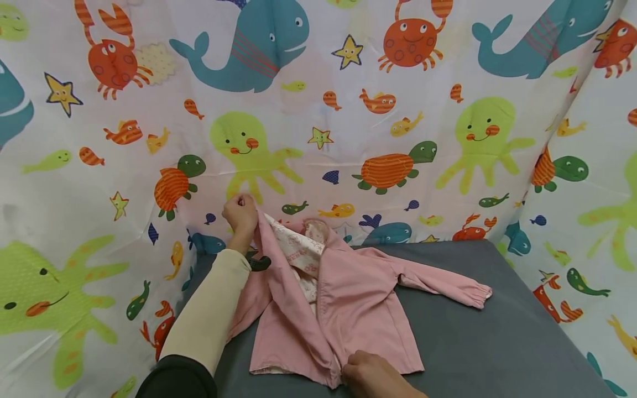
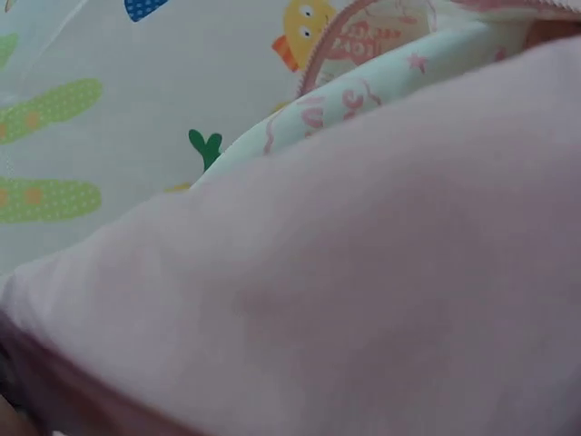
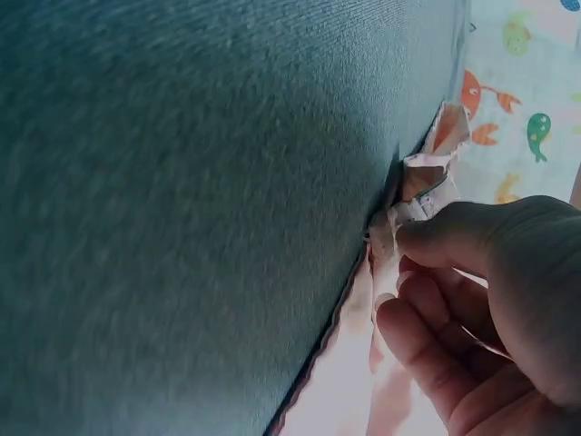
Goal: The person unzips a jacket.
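A small pink jacket (image 1: 358, 298) with a white patterned lining (image 1: 298, 249) lies on a grey surface, its right-hand sleeve stretched out to the side. My left hand (image 1: 241, 214) holds the upper part of one front panel raised, so the lining shows. Pink cloth fills most of the left wrist view, hiding that hand's fingers there. Down at the bottom hem, my right hand (image 1: 373, 376) pinches the front edge between thumb and fingers. In the right wrist view the thumb (image 3: 454, 232) presses on the hem's edge (image 3: 386, 241).
The grey surface (image 1: 473, 342) extends to the right of the jacket. Behind and at both sides hangs a white curtain (image 1: 318, 188) printed with sea animals. A dark band (image 1: 259, 262) sits at my left wrist, below the hand.
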Motion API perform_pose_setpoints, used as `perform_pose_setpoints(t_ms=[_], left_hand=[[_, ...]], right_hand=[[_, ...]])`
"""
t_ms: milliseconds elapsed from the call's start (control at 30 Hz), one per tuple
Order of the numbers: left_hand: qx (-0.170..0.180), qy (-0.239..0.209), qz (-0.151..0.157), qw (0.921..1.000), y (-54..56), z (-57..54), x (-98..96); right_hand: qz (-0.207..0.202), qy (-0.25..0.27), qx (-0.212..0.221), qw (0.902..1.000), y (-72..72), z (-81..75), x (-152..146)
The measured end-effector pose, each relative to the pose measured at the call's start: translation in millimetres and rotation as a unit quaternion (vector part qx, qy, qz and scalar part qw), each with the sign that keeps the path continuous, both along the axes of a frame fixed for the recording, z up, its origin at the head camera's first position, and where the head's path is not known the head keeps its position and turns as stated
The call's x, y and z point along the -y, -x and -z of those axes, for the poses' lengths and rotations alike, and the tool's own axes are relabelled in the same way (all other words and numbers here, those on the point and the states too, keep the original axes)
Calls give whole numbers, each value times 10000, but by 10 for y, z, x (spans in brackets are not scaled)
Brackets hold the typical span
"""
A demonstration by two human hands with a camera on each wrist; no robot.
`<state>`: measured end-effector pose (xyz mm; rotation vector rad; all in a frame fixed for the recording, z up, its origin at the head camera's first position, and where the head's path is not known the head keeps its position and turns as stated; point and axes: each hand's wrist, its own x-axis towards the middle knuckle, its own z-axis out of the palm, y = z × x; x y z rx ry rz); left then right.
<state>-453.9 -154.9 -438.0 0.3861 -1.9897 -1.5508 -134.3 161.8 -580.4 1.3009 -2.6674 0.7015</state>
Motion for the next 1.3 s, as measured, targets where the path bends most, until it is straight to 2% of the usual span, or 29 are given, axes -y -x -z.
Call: perform_pose_setpoints(t_ms=[133, 267, 400, 500, 600, 867, 967, 1133, 1300], left_hand=[[-41, 415, 137, 9990, -19, -30, -7], [-76, 695, 209, 9973, -36, -38, -2], [-144, 950, 253, 9951, -54, -13, 17], [-166, 1057, 349, 9937, -74, 10, 44], [-166, 1103, 500, 9925, -92, 51, 86], [-332, 1396, 805, 9864, -171, 163, 200], [-462, 1709, 906, 9800, -219, 162, 230], [-719, 2272, 1186, 9639, -305, 142, 263], [-1446, 2724, 1372, 9413, -388, 113, 270]], right_hand=[[-115, -79, 125, 9998, 8, -4, 27], [-343, -53, 549, 9979, 31, -38, 24], [-595, 223, 705, 9955, 55, -47, 7], [-519, 574, 602, 9952, 63, -66, -3], [-266, 845, 435, 9951, 64, -102, -16], [167, 996, -782, 9918, 132, -113, -33], [320, 986, -904, 9905, 153, -143, -38], [480, 907, -797, 9915, 177, -170, -48], [465, 1047, -907, 9893, 237, -148, -31]])
